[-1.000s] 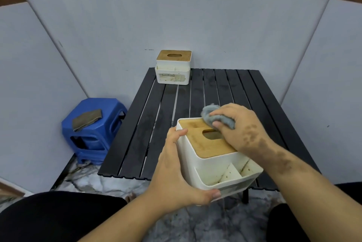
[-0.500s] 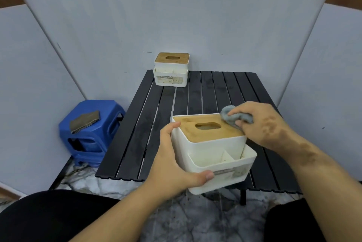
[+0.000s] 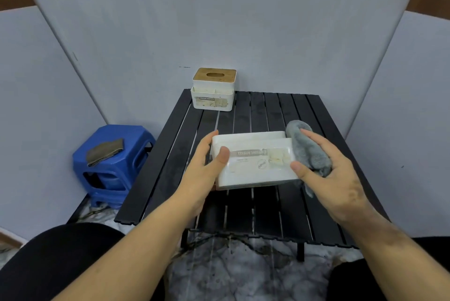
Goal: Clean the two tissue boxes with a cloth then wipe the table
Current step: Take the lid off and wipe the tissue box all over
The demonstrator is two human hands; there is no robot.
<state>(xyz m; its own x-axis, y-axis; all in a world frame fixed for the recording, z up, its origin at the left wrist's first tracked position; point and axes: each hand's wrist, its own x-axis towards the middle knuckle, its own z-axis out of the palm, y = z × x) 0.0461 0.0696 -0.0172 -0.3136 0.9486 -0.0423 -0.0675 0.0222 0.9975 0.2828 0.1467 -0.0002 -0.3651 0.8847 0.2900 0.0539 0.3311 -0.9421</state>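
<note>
Right hand (image 3: 338, 179) grips the grey cloth (image 3: 308, 152) against the right end of the near tissue box (image 3: 253, 162), which my left hand (image 3: 207, 166) clasps at the other end, lifted over the black slatted table (image 3: 267, 110). Its long axis runs left-right, label facing me, so I judge the cloth hand nearer for wiping that face.

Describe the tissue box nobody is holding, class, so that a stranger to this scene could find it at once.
Start at the black slatted table and go to its far left corner by the grey wall. The far tissue box stands there upright, white with a wooden lid. Unlike the held tissue box, no hand touches it.
</note>
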